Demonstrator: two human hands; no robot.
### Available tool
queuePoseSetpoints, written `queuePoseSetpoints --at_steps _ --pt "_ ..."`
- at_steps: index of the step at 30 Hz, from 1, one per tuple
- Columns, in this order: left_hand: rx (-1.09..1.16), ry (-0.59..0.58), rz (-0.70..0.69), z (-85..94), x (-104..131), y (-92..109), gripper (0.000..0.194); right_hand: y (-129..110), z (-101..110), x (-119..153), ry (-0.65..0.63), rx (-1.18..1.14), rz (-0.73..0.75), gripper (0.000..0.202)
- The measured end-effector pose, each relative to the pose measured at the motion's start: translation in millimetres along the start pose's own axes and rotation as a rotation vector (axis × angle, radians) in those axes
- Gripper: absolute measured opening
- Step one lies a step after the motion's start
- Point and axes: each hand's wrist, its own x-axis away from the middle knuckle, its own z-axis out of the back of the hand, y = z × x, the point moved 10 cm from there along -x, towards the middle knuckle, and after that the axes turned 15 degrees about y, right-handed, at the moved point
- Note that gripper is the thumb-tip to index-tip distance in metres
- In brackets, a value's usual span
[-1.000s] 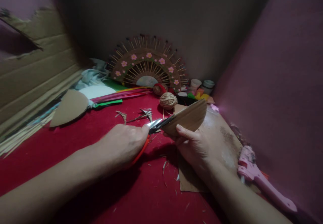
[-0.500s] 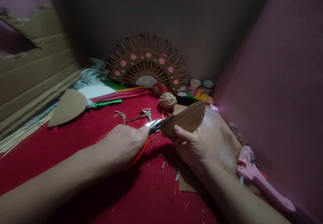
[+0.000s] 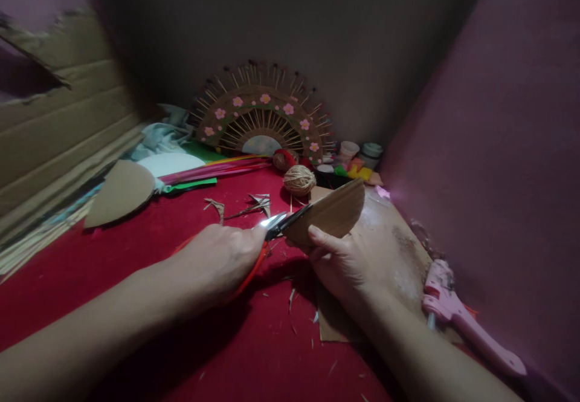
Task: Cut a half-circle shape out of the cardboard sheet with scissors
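Note:
My left hand (image 3: pixel 226 257) is closed around the red-orange handles of a pair of scissors (image 3: pixel 281 223), its blades at the left edge of a cardboard piece. That brown cardboard piece (image 3: pixel 333 211), with a rounded outline, is pinched by my right hand (image 3: pixel 338 263), thumb on its near face and fingers behind it. Curled cardboard scraps (image 3: pixel 258 204) lie on the red cloth (image 3: pixel 181 341) beyond the scissors. A twine ball (image 3: pixel 299 181) rests just behind the held piece.
A decorated fan (image 3: pixel 265 109) stands at the back. Another cardboard piece (image 3: pixel 122 193) and thin sticks (image 3: pixel 49 233) are at left. To the right are a cardboard sheet (image 3: pixel 399 269), a pink glue gun (image 3: pixel 471 323) and small tubs (image 3: pixel 371 154).
The whole view has shifted very slightly. Both hands keep their holds, and the cardboard piece is tilted a little differently against the scissors.

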Motion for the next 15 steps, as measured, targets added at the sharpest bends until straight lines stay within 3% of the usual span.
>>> queuePoseSetpoints --at_steps 15 --pt "-0.083 0.027 -0.011 1.2 -2.6 2.2 0.026 2.5 -0.3 -0.2 0.002 -0.008 -0.035 0.048"
